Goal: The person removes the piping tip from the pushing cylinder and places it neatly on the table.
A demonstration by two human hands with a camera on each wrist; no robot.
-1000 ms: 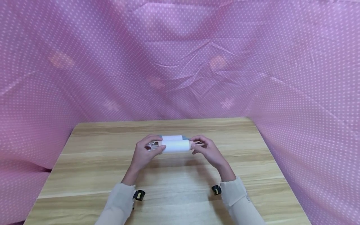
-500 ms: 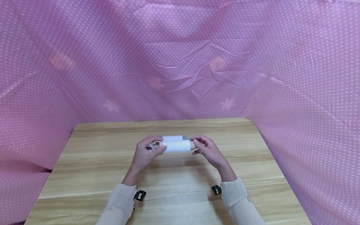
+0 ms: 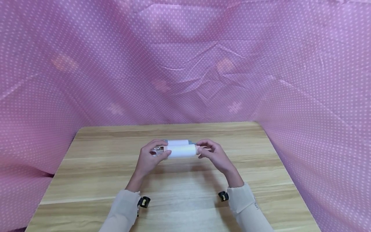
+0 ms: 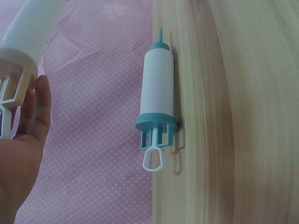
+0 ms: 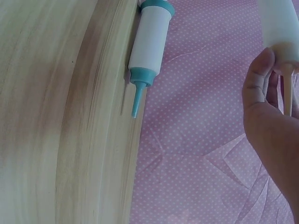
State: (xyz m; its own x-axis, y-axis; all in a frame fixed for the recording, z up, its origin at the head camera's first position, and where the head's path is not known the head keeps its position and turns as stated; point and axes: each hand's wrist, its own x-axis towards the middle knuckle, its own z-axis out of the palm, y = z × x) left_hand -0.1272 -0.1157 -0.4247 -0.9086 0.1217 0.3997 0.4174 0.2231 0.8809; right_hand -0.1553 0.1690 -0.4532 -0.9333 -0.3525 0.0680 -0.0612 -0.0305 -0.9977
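A white-barrelled icing syringe with pale pinkish end caps is held level between both hands, above the wooden table. My left hand grips its plunger end, thumb on the near side; the frame-like handle shows in the left wrist view. At the nozzle end, my right hand pinches the cap, and the thin nozzle points back past the fingers. Behind it, a second icing syringe, white with teal caps, lies on the table, its teal nozzle to the right and its white pull ring to the left.
The light wooden table has a far edge just beyond the teal syringe. Pink dotted cloth hangs behind and at both sides. A small black wrist device sits at the left cuff, another at the right.
My right thumb and fingers have shifted around the nozzle cap, covering the nozzle half a second ago and baring it again now. The left hand and the teal syringe stay in place.
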